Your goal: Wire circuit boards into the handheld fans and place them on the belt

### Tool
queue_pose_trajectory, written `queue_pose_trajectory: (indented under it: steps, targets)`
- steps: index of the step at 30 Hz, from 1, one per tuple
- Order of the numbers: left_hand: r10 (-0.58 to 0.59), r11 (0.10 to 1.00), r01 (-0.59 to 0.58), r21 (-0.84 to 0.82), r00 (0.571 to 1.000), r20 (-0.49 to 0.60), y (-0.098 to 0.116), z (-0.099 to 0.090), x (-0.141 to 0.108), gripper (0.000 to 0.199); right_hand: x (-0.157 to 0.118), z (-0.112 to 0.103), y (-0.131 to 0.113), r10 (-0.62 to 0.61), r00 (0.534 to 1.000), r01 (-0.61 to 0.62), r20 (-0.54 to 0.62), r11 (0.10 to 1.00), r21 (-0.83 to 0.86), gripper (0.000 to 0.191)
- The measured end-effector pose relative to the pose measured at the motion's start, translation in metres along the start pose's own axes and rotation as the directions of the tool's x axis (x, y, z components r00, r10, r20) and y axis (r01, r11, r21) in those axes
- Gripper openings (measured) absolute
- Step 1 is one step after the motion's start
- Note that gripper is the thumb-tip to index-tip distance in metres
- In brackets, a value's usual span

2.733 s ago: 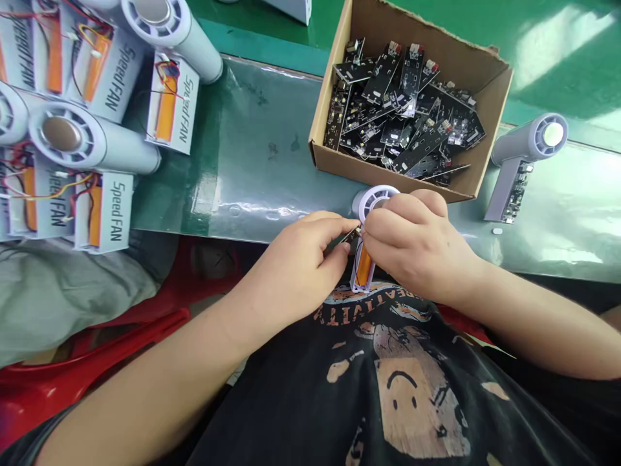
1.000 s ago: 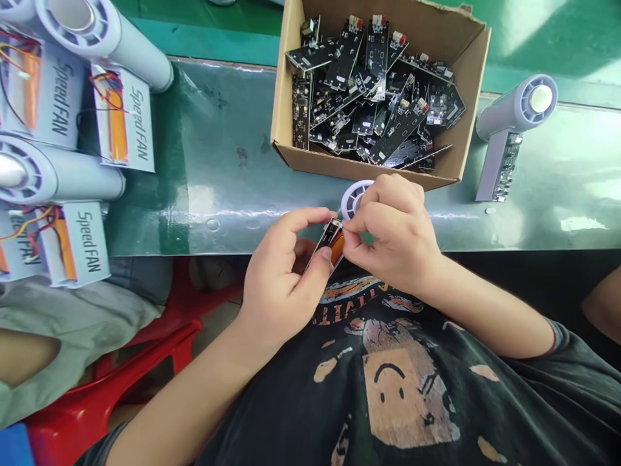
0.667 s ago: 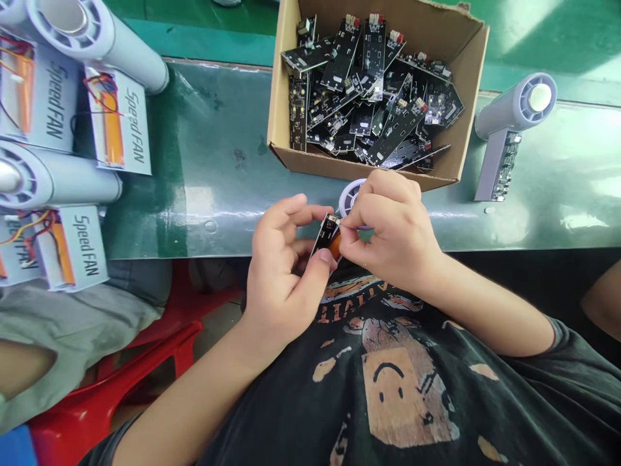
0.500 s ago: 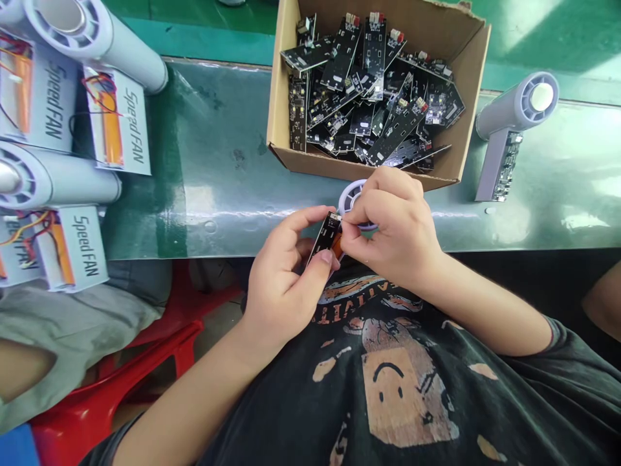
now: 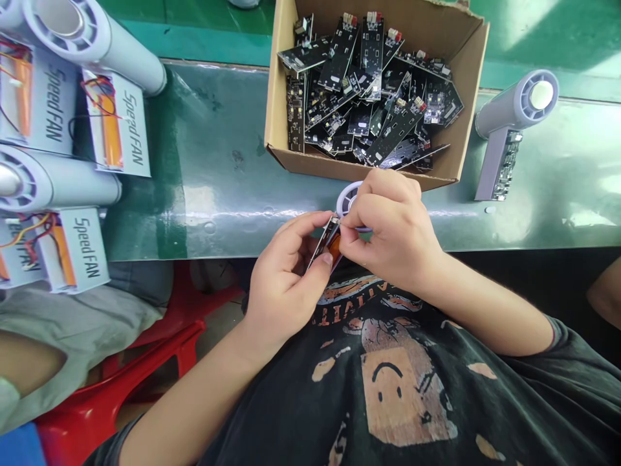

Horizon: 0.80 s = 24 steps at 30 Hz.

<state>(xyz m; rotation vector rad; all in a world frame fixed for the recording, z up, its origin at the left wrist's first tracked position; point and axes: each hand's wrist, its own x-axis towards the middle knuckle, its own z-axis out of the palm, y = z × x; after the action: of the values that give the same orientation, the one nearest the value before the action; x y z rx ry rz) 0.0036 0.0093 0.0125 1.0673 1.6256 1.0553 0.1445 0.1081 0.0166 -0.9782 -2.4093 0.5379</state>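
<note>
My left hand (image 5: 284,285) is closed around a narrow black circuit board (image 5: 323,238) and the handle of a handheld fan (image 5: 346,198), mostly hidden behind my hands. Beside the board, inside the handle, shows an orange battery (image 5: 334,243). The fingers of my right hand (image 5: 395,223) are pinched together at the board's upper end, next to a small white connector (image 5: 334,220). Whatever lies between those fingertips is too small and covered to make out. Just beyond my hands stands a cardboard box (image 5: 320,165) full of loose circuit boards (image 5: 371,55).
At the left are several fans with open handles (image 5: 133,123) marked SpeedFAN, wires and orange batteries showing. Another fan (image 5: 517,107) with a board on its handle stands at the right of the green table (image 5: 218,162). A person sits at the left, by a red chair (image 5: 121,382).
The circuit board has tilted in my left hand, so its face looks narrower and more of the orange battery shows. My right hand stays pinched at its upper end.
</note>
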Motion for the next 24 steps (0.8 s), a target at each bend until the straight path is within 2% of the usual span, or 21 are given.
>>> queue_pose_trajectory:
  steps: [3, 6, 10, 12, 15, 18, 21, 22, 24]
  targets:
    - [0.058, 0.996, -0.058, 0.069, 0.998, 0.003, -0.002, 0.000, -0.001, 0.045, -0.002, 0.002, 0.000, -0.019, 0.999, 0.020, -0.043, 1.000, 0.022, 0.022]
    - [0.187, 0.973, -0.184, 0.136, 0.982, -0.011, -0.003, 0.001, -0.001, 0.048, -0.005, 0.005, 0.002, -0.029, 0.997, 0.033, -0.077, 0.998, 0.052, 0.023]
    - [0.291, 0.938, -0.284, 0.198, 0.957, -0.008, -0.003, 0.001, 0.000, 0.050, -0.004, 0.005, 0.004, -0.029, 0.998, 0.032, -0.054, 0.998, 0.045, 0.023]
    - [0.275, 0.947, -0.270, 0.175, 0.961, -0.009, -0.005, 0.000, 0.002, 0.047, -0.002, 0.000, 0.006, -0.044, 0.999, 0.046, -0.031, 0.997, 0.058, 0.021]
    - [0.167, 0.986, -0.167, 0.022, 0.985, -0.032, -0.012, -0.002, 0.007, 0.041, 0.000, -0.013, 0.013, -0.108, 0.993, 0.115, -0.054, 0.982, 0.148, 0.013]
    - [0.087, 0.983, -0.094, -0.161, 0.995, -0.050, -0.020, -0.003, 0.011, 0.040, -0.009, -0.025, 0.023, -0.261, 0.959, 0.276, -0.108, 0.947, 0.164, 0.010]
    - [0.049, 0.964, -0.055, -0.262, 0.998, -0.029, -0.025, -0.004, 0.013, 0.038, -0.025, -0.025, 0.033, -0.491, 0.870, 0.492, 0.043, 0.871, -0.011, 0.018]
    - [0.033, 0.961, -0.037, -0.276, 0.999, -0.020, -0.026, -0.004, 0.013, 0.038, -0.029, -0.023, 0.036, -0.529, 0.843, 0.536, 0.100, 0.840, -0.077, 0.020]
    - [0.003, 0.957, -0.006, -0.291, 1.000, -0.009, -0.026, -0.005, 0.012, 0.038, -0.035, -0.019, 0.039, -0.547, 0.825, 0.564, 0.140, 0.811, -0.157, 0.018]
